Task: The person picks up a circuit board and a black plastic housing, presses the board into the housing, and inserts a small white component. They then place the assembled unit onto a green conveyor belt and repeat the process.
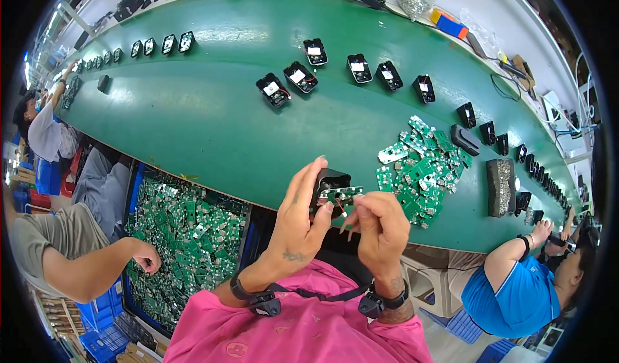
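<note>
Near the table's front edge, my left hand [298,218] is wrapped round a black plastic housing [333,177], its thumb up against a narrow green circuit board [342,194]. The board lies across the housing's open side. A short red wire and a small white connector [344,213] hang below it. My right hand [380,226] is closed in a pinch at the board's right end; my fingers cover whatever part they grip there. To the right of my hands is a heap of loose green circuit boards [425,169].
Several open black housings [358,68] with parts inside stand across the green table [213,98]. A dark foam block [500,187] and a black case [465,140] sit right of the heap. Left, a bin of boards [187,234] adjoins a co-worker's arm [90,266]; another co-worker [516,285] sits right.
</note>
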Tool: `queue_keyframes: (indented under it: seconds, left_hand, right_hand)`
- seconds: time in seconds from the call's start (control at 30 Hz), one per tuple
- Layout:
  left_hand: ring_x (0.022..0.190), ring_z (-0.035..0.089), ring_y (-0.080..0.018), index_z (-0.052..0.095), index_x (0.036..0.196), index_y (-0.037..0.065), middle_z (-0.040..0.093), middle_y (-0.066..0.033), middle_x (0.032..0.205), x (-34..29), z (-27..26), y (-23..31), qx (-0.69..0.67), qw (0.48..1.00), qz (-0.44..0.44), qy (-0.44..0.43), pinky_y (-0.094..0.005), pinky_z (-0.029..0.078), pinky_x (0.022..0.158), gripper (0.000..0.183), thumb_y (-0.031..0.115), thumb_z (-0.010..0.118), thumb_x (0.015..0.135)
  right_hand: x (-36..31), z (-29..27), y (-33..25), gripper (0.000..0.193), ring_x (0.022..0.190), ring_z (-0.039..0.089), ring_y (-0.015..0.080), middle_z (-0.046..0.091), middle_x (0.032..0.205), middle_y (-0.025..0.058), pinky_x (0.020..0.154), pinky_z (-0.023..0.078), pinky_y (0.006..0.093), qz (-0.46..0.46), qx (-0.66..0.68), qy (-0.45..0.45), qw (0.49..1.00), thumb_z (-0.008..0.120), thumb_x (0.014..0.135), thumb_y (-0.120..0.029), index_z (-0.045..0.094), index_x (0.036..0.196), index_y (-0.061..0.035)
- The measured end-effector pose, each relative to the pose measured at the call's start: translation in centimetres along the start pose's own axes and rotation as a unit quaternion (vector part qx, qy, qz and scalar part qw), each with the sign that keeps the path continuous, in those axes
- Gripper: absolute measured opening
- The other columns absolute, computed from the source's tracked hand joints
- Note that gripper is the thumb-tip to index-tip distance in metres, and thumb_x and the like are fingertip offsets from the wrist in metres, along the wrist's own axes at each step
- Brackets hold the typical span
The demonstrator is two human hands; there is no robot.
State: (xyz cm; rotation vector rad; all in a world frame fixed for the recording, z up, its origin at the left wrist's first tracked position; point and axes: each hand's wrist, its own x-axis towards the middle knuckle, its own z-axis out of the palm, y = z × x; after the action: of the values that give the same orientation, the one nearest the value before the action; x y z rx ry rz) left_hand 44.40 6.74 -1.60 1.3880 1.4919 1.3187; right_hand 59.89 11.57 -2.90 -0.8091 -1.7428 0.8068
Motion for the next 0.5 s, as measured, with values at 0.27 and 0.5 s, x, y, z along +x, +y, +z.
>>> queue_keyframes:
  seconds: [0.27,0.5]
  left_hand:
    - [0.126,0.052,-0.0296,0.029,0.153,-0.004,0.042,-0.0218,0.147,-0.45,-0.42,-0.35,0.022,0.998,0.025,-0.044,-0.0324,0.048,0.098,0.062,0.001,0.051,0.095]
    - [0.125,0.053,-0.0241,0.028,0.155,-0.001,0.040,-0.0181,0.149,-0.56,0.34,-0.02,0.051,0.997,0.021,-0.049,-0.0243,0.055,0.084,0.063,-0.001,0.050,0.096]
  right_hand:
    - [0.74,-0.40,-0.87,0.021,0.071,0.064,0.0196,0.068,0.084,0.0082,0.060,0.051,0.0294,-0.065,-0.035,-0.073,0.995,0.074,0.081,0.005,0.075,0.100,-0.0031]
    - [0.10,-0.11,-0.72,0.017,0.069,0.063,0.0188,0.067,0.086,0.0101,0.058,0.049,0.0281,0.004,0.033,-0.046,0.998,0.069,0.085,0.006,0.073,0.099,-0.0023]
